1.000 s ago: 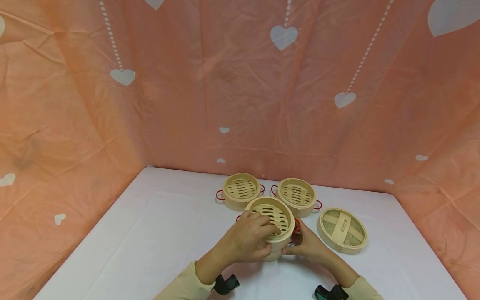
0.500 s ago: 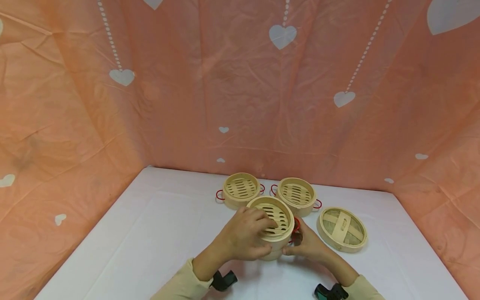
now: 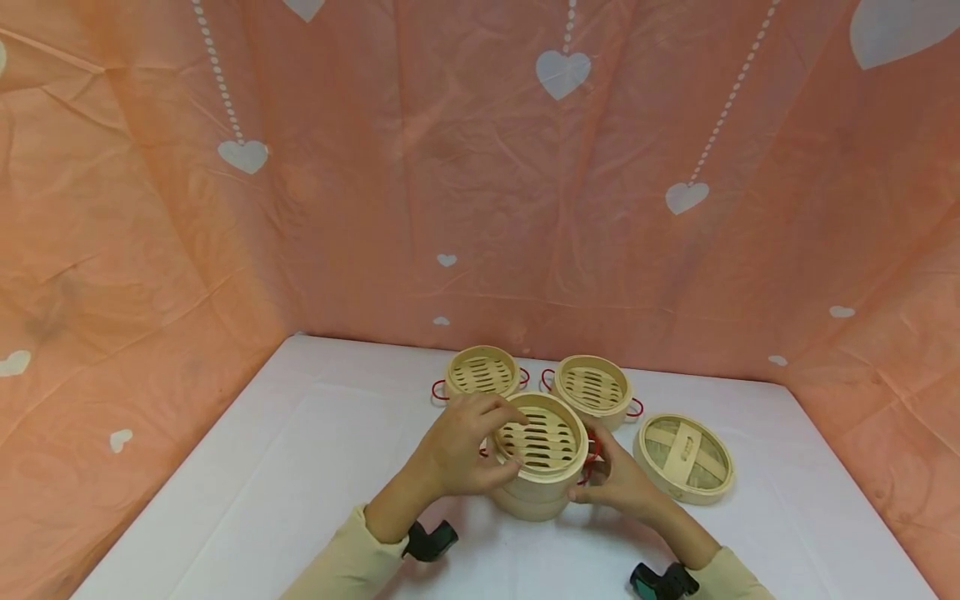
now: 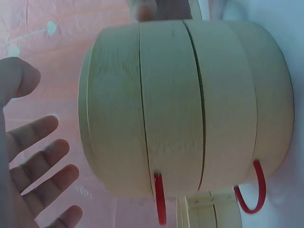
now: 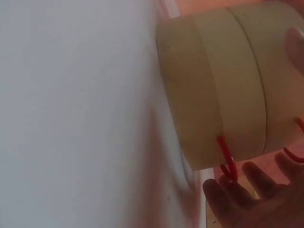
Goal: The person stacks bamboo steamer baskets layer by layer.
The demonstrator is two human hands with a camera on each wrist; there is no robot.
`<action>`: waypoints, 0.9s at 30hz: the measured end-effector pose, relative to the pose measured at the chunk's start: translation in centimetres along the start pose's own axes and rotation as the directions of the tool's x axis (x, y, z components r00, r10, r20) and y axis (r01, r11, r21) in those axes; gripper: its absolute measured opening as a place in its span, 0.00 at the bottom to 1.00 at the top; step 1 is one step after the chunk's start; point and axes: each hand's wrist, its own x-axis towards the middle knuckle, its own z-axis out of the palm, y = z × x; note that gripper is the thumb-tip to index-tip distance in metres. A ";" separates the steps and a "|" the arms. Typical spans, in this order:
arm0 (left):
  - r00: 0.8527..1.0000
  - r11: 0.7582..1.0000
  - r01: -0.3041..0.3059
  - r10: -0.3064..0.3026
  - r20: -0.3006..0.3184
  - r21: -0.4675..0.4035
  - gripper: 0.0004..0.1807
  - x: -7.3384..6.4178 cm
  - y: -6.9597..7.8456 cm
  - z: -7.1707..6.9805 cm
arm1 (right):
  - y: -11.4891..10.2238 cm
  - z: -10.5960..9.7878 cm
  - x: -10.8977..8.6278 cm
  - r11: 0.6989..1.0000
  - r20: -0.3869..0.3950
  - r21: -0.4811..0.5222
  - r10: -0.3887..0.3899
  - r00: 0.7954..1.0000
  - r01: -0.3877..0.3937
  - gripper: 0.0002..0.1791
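Two bamboo steamer baskets (image 3: 531,492) stand stacked on the table, the slotted floor of the upper one facing up. Red handles (image 4: 259,190) stick out at their sides. At the stack's left my left hand (image 3: 463,446) has its fingers spread. The left wrist view shows a gap between that hand's fingers (image 4: 47,154) and the upper basket's wall. My right hand (image 3: 618,479) is beside the stack's right side, with its fingertips (image 5: 237,190) close behind a red handle. Whether they touch it, I cannot tell.
Behind the stack are two more steamer baskets, one at the back left (image 3: 480,375) and one at the back right (image 3: 595,387). A round bamboo lid (image 3: 684,460) lies to the right. A heart-patterned curtain (image 3: 480,208) surrounds the white table (image 3: 262,467).
My left hand has come off the upper basket's rim, moving left and slightly up, with its fingers spread. The right hand and the stack stay almost where they were.
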 end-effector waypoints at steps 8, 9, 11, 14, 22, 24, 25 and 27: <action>0.999 1.000 0.018 -0.018 -0.042 0.015 0.22 -0.5 -1.5 -0.5 | -0.1 -0.3 0.1 1.000 -0.005 -0.008 -0.028 1.000 0.028 0.56; 0.999 1.000 0.021 -0.020 -0.045 0.015 0.22 -0.5 -1.7 -0.5 | -0.1 -0.3 0.2 0.999 -0.007 -0.012 -0.039 0.999 0.039 0.57; 0.998 0.999 0.034 -0.033 -0.047 0.017 0.22 -0.5 -2.0 -0.6 | -0.2 -0.4 0.3 0.998 -0.013 -0.014 -0.060 0.998 0.060 0.56; 0.997 0.998 0.065 -0.065 -0.049 0.012 0.22 -0.6 -2.4 -0.9 | -0.5 -0.4 0.4 0.998 -0.024 -0.015 -0.067 0.997 0.066 0.56; 0.987 0.987 0.163 -0.163 -0.014 0.017 0.22 -1.0 -3.6 -1.0 | -1.2 -0.6 0.6 0.995 -0.042 -0.065 -0.080 0.996 0.077 0.56; 0.984 0.984 0.179 -0.179 -0.006 0.021 0.22 -1.2 -3.9 -0.9 | -1.1 -0.6 0.7 0.994 -0.043 -0.074 -0.087 0.995 0.084 0.55; 0.982 0.982 0.188 -0.188 -0.003 0.021 0.22 -1.2 -4.0 -0.9 | -1.1 -0.6 0.8 0.993 -0.040 -0.078 -0.091 0.995 0.088 0.55; 0.979 0.978 0.206 -0.206 0.004 0.017 0.21 -1.3 -4.2 -0.9 | -1.1 -0.6 0.8 0.992 -0.034 -0.083 -0.094 0.995 0.091 0.55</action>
